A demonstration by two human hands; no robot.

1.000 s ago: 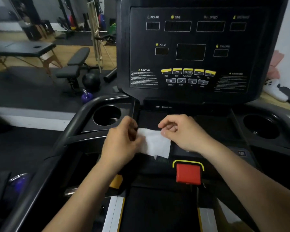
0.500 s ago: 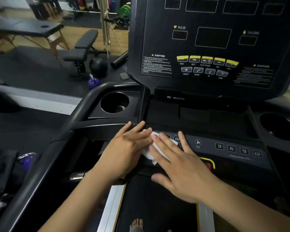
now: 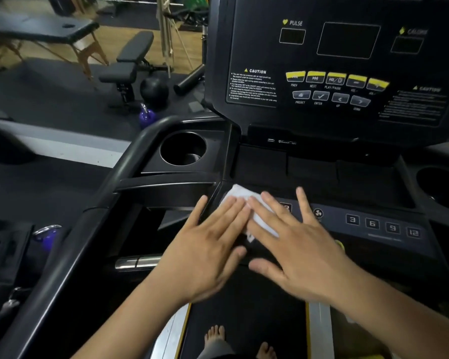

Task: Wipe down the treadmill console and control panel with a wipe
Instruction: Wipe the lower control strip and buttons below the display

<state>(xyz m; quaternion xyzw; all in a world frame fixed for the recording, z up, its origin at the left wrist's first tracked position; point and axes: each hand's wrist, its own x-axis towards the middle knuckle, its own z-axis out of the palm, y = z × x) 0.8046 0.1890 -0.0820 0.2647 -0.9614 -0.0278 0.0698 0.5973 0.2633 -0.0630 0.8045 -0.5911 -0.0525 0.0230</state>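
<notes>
The treadmill's console (image 3: 347, 60) fills the upper right, a tall black board standing upright with dark display windows, the words PULSE and CAUTION, and a row of yellow buttons (image 3: 335, 79) above four grey ones. Below it the belt (image 3: 244, 307) runs back toward the person between pale side rails. A thick black handrail (image 3: 130, 161) curves along the left side. At the foot of the console lies the control panel (image 3: 373, 224), a sloping grey strip with keys marked 3, 6, 9 and 12 on its right part. Off to the left, on the gym floor, stand a black massage table (image 3: 44, 29) and a padded weight bench (image 3: 130, 60). A round cup holder (image 3: 183, 149) sits in the tray left of the console, and another (image 3: 441, 187) shows at the right edge. The left hand (image 3: 208, 252) and the right hand (image 3: 296, 244) both lie flat with fingers straight and spread, gripping nothing, pressing down on a white wipe (image 3: 241, 196). The wipe is at the left end of the control panel, crumpled, its far corner showing past the fingertips. The left fingertips rest on its near left edge and the right fingers cross its right side. A black ball (image 3: 154, 90) and a purple kettlebell (image 3: 147, 116) sit near the bench. A small fan key (image 3: 318, 213) shows just beside the right fingers. Bare toes (image 3: 214, 334) stand on the belt.
</notes>
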